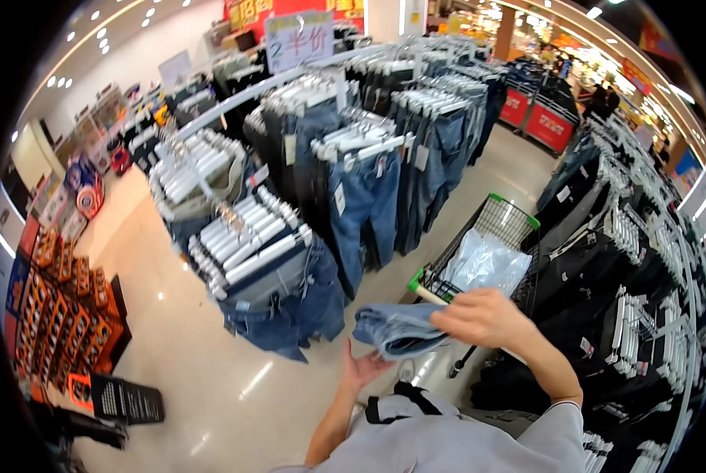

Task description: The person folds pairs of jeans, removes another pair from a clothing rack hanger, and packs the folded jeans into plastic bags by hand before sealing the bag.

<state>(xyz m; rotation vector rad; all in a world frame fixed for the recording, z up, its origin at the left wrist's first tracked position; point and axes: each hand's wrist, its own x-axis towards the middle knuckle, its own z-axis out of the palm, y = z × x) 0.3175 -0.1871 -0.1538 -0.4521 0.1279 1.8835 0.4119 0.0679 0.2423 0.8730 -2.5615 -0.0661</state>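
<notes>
A folded pair of blue jeans (396,329) is held up in front of my body. My right hand (483,317) grips it at its right end, fingers closed over the denim. Below its left end is my left hand (362,367), palm up with thumb and fingers apart; the fingertips reach the underside of the jeans, and I cannot tell if they bear weight. Just beyond my right hand stands a shopping cart (440,264) with green corners, holding a clear plastic bag (487,262) with something pale blue in it.
Racks of hanging jeans (365,197) and denim shorts (274,315) stand ahead and left. Dark trousers (574,229) hang close along my right. An orange display rack (69,299) and a black box (128,400) are at far left. A price sign (299,41) tops the racks.
</notes>
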